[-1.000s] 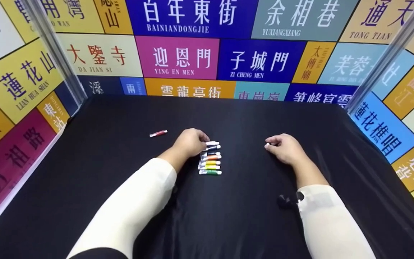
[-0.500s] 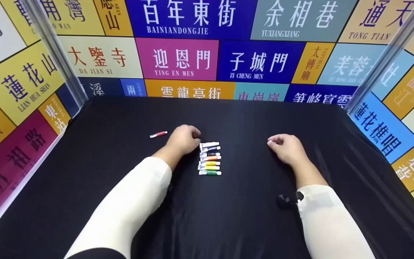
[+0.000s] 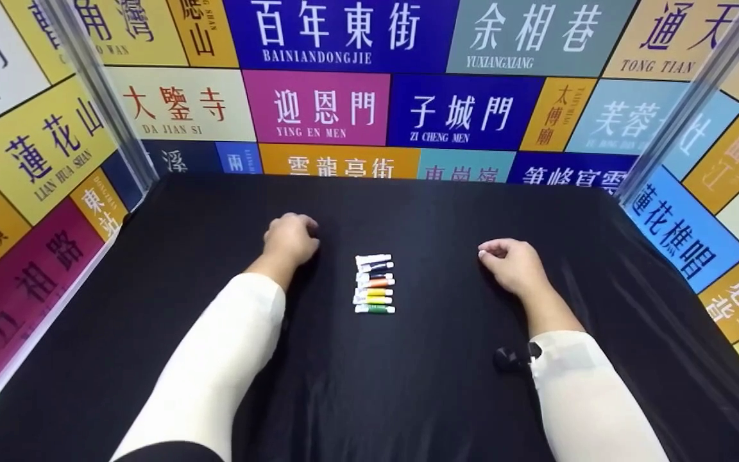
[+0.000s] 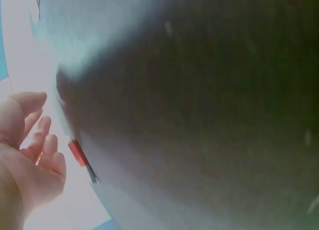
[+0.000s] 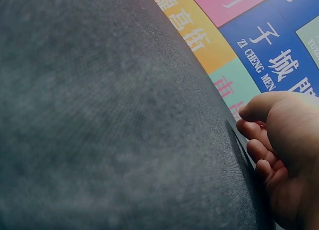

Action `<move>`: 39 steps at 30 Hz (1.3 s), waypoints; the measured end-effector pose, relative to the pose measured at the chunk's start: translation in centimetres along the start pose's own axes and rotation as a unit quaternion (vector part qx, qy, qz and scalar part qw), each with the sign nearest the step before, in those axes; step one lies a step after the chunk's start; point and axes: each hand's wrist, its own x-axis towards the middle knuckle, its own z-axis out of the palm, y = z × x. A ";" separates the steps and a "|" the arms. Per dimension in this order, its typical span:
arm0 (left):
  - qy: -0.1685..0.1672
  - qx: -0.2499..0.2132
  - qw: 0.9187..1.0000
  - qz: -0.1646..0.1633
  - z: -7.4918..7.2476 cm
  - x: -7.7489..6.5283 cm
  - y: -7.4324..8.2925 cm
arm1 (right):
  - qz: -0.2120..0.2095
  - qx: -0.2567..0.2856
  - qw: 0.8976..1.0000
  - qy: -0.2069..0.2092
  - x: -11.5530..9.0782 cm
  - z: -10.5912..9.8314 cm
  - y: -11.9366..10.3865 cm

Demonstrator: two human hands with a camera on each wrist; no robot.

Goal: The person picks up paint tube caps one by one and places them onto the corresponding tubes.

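Note:
My left hand (image 3: 291,239) hovers low over the back left part of the black table. In the left wrist view its fingers are loosely bent, with a gap between thumb and fingertips, and a red paint tube (image 4: 77,153) lies just beyond them. The head view hides that tube behind the hand. Right of it lies a column of small paint tubes, with a white tube (image 3: 374,259) at the far end, dark ones, an orange tube (image 3: 379,282), yellow ones, and a green tube (image 3: 377,309) nearest me. My right hand (image 3: 512,264) rests on the cloth, fingers loosely curled, holding nothing visible.
Black cloth (image 3: 433,359) covers the table. Printed sign panels (image 3: 315,106) stand along its back and both sides, with clear corner posts (image 3: 684,106) between them. A small black device (image 3: 516,356) sits at the right wrist.
My left hand has left the white tube's end of the column and moved left and slightly away, over the red tube. My right hand has hardly moved.

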 end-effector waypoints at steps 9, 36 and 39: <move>-0.016 0.008 0.999 -0.043 -1.5 0.0 -3.0 | -0.005 0.006 1.000 0.005 -0.1 -0.1 0.0; 0.001 -0.026 0.999 -0.042 -1.9 0.1 -5.9 | -0.025 0.024 0.998 0.043 0.1 -0.1 -0.8; 0.025 -0.055 0.997 -0.052 -2.2 0.1 -5.9 | -0.036 0.028 0.997 0.058 0.0 -0.4 -1.7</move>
